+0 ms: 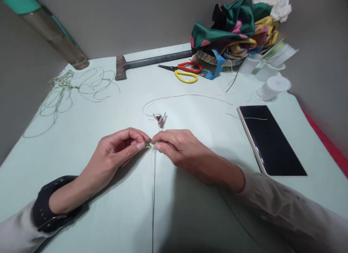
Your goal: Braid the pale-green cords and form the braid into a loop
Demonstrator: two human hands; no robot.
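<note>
My left hand and my right hand meet fingertip to fingertip at the table's middle. Both pinch a thin pale cord at a small knot between them. The cord runs straight down toward me. Just beyond my fingers a small binder clip lies on the pale green sheet, with more cord looping away from it. A black band sits on my left wrist.
A dark phone lies to the right. Red-and-yellow scissors and a hammer lie at the back. A tangle of cord is at left, crumpled colourful cloth and white spools at back right.
</note>
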